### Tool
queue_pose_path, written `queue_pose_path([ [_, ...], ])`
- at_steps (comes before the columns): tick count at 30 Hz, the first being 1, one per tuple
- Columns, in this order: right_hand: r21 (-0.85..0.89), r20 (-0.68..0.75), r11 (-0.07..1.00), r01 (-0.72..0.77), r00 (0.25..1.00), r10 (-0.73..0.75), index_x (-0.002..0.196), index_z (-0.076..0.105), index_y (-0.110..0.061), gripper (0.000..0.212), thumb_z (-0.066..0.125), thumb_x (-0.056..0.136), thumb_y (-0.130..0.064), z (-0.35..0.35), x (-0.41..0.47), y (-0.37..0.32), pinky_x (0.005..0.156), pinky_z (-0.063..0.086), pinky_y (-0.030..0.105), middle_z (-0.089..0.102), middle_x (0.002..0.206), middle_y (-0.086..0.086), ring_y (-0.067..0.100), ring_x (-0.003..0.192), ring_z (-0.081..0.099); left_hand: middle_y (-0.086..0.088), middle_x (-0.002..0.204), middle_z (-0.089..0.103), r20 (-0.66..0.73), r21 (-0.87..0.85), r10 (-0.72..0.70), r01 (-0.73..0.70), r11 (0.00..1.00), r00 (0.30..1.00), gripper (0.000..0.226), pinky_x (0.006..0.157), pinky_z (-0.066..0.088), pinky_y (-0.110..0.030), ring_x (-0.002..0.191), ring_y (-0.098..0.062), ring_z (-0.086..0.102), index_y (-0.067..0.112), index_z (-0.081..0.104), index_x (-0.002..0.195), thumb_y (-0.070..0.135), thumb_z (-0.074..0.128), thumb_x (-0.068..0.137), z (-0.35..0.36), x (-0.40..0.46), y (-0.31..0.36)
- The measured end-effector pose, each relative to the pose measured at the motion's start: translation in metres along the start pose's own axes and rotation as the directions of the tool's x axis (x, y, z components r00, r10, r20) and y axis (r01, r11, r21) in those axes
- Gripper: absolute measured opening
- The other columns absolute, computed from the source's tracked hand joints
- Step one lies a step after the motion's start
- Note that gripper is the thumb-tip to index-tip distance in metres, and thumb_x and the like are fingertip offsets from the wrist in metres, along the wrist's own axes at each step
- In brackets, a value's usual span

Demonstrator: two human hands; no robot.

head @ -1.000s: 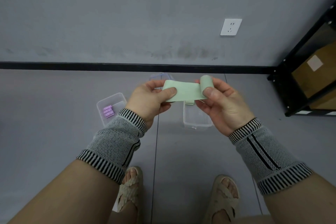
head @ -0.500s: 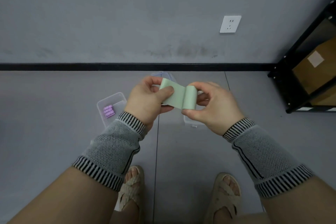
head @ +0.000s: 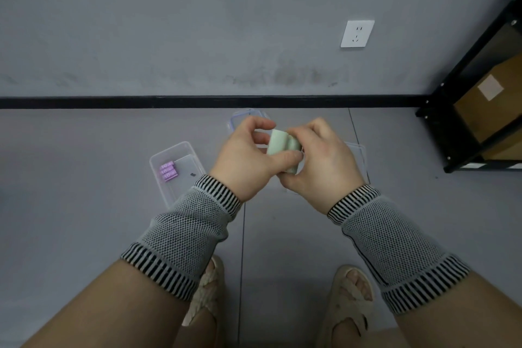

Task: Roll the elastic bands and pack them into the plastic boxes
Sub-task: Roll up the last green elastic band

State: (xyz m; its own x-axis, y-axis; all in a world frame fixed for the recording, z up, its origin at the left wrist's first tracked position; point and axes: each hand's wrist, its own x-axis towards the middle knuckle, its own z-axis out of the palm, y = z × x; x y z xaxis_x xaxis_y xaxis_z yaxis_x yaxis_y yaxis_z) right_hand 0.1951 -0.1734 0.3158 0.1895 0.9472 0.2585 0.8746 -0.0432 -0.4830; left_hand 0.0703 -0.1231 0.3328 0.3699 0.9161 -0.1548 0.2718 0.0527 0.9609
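- Setting: grey floor (head: 84,234) across the lower frame, grey wall above it, a black skirting strip between them; white wall socket (head: 357,33) at upper right; black shelf rack (head: 463,110) with a cardboard box at the right edge.
- Left box (head: 169,154): clear plastic, open, on the floor at centre left; purple rolls (head: 168,172) lie side by side at its left end, the rest of its base bare.
- Left hand (head: 248,158): centre frame, thumb laid across the near face of the green band, fingers curled over the top; it pinches the loose end.
- Green elastic band (head: 282,144): held between both hands above the floor, almost fully rolled; roll axis runs roughly from near to far in the frame, a short free tail on the left-hand side.
- Right hand (head: 322,161): just right of centre, fingers curled round the roll, gripping it.
- Right box (head: 360,152): clear plastic, mostly hidden beneath the right hand; contents cannot be told. A blue-rimmed lid or box (head: 240,117) shows behind the hands.
- Judgement: the roll sits directly over the right box, with the right hand nearer it; the left box lies down and left.
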Motion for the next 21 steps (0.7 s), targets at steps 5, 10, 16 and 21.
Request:
queue_pose_path([
  [5,0.001,0.011,1.0,0.021,1.0,-0.021,0.105,0.061,-0.015,0.045,0.077,0.067,-0.032,0.005,0.0,-0.001,0.071,0.037,0.027,0.044,0.098,-0.002,0.015,0.086,0.046,0.007,0.094,0.056,-0.055,0.153,0.025,-0.016,0.988,0.998,0.059,0.072,0.054,-0.024,0.075,-0.006,0.057,0.025,0.05,0.119,0.018,0.08,0.068,-0.001,-0.001,0.001],
  [10,0.196,0.028,0.98,0.031,0.999,-0.038,0.131,0.05,-0.024,0.078,0.084,0.062,-0.037,0.0,0.0,0.004,0.083,0.045,0.027,0.043,0.11,-0.01,0.009,0.098,0.049,-0.01,0.102,0.061,-0.018,-0.164,-0.086,0.081,0.983,0.996,0.051,0.077,0.058,-0.035,0.083,-0.022,0.065,0.022,0.053,0.11,0.004,0.078,0.069,-0.01,0.002,0.001],
  [16,0.236,-0.133,0.958,0.164,0.982,-0.135,0.118,0.058,-0.017,0.055,0.081,0.069,-0.025,-0.002,-0.004,0.006,0.081,0.045,0.014,0.059,0.108,-0.006,0.0,0.096,0.052,-0.002,0.081,0.068,0.073,-0.264,0.011,0.009,0.964,0.997,0.05,0.073,0.058,-0.032,0.078,-0.019,0.067,0.021,0.051,0.116,-0.005,0.069,0.077,-0.017,0.0,0.003],
  [21,0.2,-0.19,0.959,0.201,0.968,-0.164,0.11,0.061,-0.013,0.045,0.077,0.069,-0.021,0.006,-0.004,0.006,0.077,0.049,0.023,0.059,0.1,-0.004,0.001,0.089,0.052,0.001,0.083,0.073,0.041,-0.064,0.135,-0.132,0.989,0.99,0.06,0.084,0.056,-0.033,0.08,-0.013,0.069,0.03,0.047,0.126,-0.001,0.069,0.079,-0.015,-0.005,0.002],
])
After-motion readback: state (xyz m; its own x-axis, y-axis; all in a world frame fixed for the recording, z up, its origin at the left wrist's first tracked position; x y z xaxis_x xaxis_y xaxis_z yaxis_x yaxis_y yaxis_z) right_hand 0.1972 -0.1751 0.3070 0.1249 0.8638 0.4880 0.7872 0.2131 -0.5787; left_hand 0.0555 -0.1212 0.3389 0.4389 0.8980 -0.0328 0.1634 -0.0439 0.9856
